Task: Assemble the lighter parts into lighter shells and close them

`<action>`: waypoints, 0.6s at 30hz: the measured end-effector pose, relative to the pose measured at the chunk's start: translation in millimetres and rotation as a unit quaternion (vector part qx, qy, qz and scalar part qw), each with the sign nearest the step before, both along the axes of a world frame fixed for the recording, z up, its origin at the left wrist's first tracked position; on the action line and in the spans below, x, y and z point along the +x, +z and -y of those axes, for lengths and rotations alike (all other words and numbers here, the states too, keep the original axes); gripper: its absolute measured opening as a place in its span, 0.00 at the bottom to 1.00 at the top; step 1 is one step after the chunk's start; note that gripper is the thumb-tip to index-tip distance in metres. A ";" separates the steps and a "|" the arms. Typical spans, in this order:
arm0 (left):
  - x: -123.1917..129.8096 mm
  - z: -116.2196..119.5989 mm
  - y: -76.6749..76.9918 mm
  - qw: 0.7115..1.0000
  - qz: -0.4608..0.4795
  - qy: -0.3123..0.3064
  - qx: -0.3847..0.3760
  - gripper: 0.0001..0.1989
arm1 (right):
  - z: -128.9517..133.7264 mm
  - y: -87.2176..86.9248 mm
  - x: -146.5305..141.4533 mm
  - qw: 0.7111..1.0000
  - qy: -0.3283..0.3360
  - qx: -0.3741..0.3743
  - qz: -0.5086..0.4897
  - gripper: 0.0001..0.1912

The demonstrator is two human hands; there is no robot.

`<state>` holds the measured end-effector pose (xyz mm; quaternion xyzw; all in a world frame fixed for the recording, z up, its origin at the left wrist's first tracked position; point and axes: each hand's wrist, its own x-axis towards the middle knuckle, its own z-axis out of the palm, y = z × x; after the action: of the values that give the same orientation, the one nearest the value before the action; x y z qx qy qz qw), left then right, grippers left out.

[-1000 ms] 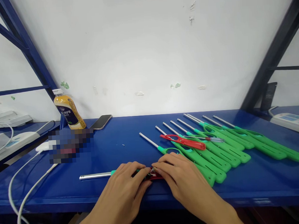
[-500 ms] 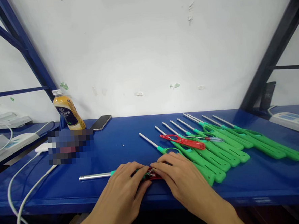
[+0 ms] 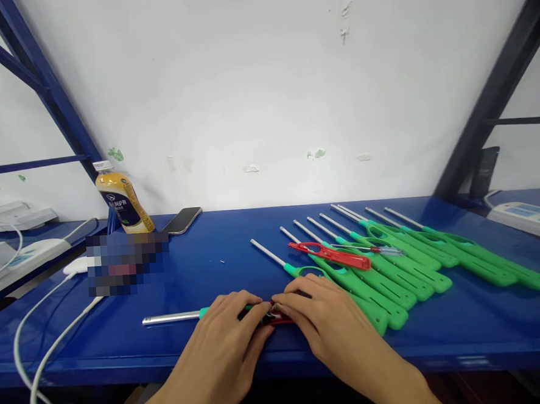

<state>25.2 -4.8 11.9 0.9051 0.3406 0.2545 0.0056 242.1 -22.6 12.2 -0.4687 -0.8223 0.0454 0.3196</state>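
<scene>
Close to the table's front edge lies a red long-nosed gas lighter (image 3: 171, 318), its metal barrel pointing left and its red body opened up, with small inner parts and wires showing. My left hand (image 3: 230, 335) is closed on it near the teal collar. My right hand (image 3: 320, 315) pinches at the inner parts from the right; the fingertips of both hands nearly meet and cover most of the body. Just beyond my right hand, a loose red half-shell (image 3: 335, 256) and a clear-handled screwdriver (image 3: 389, 251) rest on several green gas lighters (image 3: 412, 285).
A drink bottle (image 3: 123, 199) stands at the back left, with a phone (image 3: 183, 221) beside it. White cables (image 3: 33, 375) run down the left side. Power strips (image 3: 527, 217) lie at both sides. A white wall (image 3: 264, 105) backs the blue table (image 3: 217, 242).
Almost nothing differs. Both hands stay on the red lighter, with at most a slight shift of the left fingers.
</scene>
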 end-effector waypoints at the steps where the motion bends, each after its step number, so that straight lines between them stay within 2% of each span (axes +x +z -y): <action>1: -0.1 -0.1 -0.2 1.000 0.001 -0.001 0.005 0.10 | 0.0 -0.2 0.1 1.000 0.000 -0.002 -0.001 0.14; 18: -1.1 -2.2 -0.7 1.000 -0.007 -0.011 0.022 0.13 | 1.6 1.6 -0.4 1.000 -0.004 -0.008 -0.001 0.14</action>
<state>24.0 -2.6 11.2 0.9104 0.3254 0.2552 -0.0137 241.7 -24.2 13.8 -0.4746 -0.8196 0.0516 0.3168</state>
